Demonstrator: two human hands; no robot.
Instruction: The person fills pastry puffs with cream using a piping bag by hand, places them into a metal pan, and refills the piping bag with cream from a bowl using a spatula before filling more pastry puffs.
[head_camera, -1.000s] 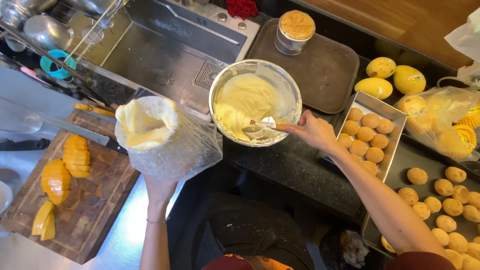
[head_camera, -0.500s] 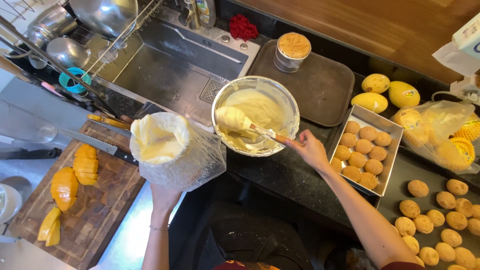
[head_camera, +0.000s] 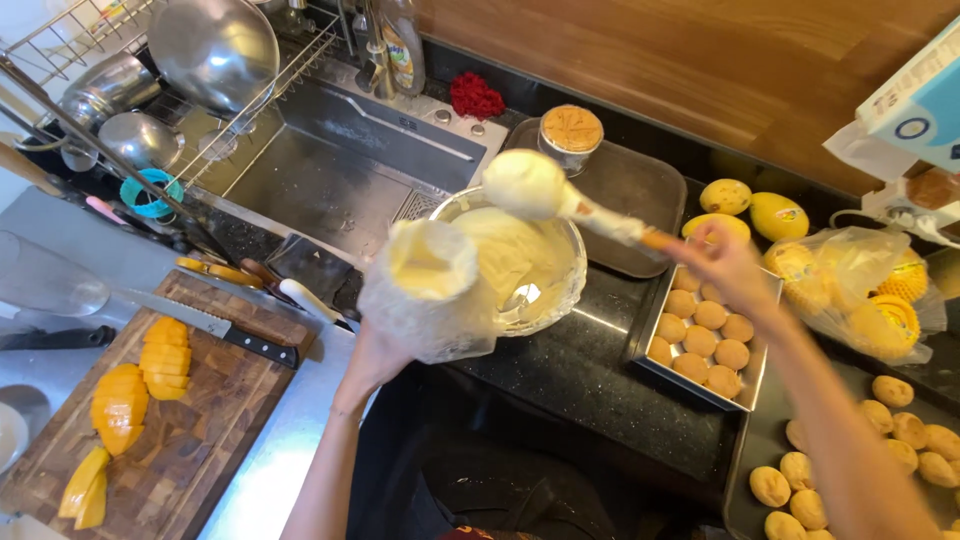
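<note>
a: spatula (head_camera: 560, 195) is up out of the bowl (head_camera: 560, 290) now, loaded with a blob of cream, hanging over the rim next to the piping bag (head_camera: 430, 290); half a second ago it was still down in the cream.

b: right hand (head_camera: 725, 262) has its fingers closed round the handle end. left hand (head_camera: 375, 360) is cupped under the bag, fingers wrapped around it, cuff folded open and facing up.

a: to do it well we'd bring the blade over the bag mouth, then scrape it off against the inside wall, pinching through the plastic. keep the cuff clean.

b: bag sits in front of the bowl, above the dark counter (head_camera: 590, 385), tray of small cakes (head_camera: 705, 340) just right of it.

a: can't see the bag tip or how full it is, our hand covers the bottom. right fingers are motion-blurred. cutting board with mango (head_camera: 140, 380) is cut off at the left edge.
</note>
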